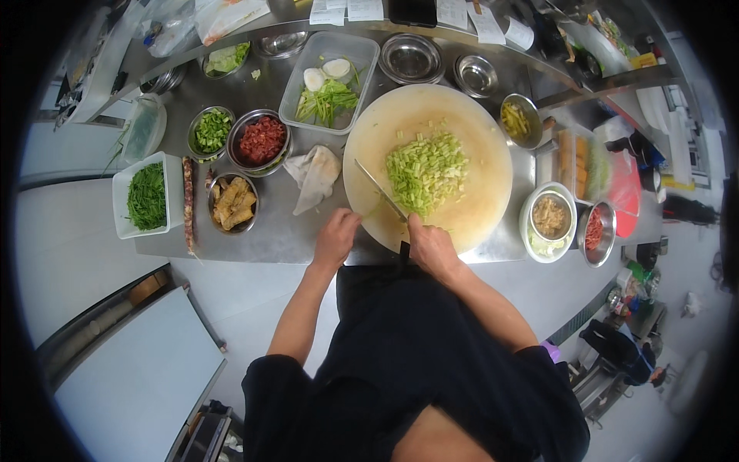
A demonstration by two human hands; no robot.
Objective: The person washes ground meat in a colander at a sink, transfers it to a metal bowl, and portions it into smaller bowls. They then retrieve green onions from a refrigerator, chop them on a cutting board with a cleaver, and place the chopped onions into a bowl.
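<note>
My right hand (432, 245) is closed around the handle of a knife (380, 189), whose blade points up and left over the near left part of a round cutting board (491, 173). A heap of chopped green stalks (427, 170) lies on the board beyond the blade. My left hand (338, 237) is just off the board's left edge, its fingertips pinched on a thin green piece (369, 213). A crumpled cloth (316, 176) lies on the steel counter beyond that hand. Farther back, a clear plastic container (329, 81) holds green stalks and white pieces.
Bowls of chopped greens (212, 131), red minced meat (262, 140) and brown pieces (234, 203) stand at left, beside a white tub of cut greens (145, 196). Right of the board stand a bowl of yellow-green pieces (515, 121) and a bowl of red shreds (594, 231). A person (620, 352) is at far right.
</note>
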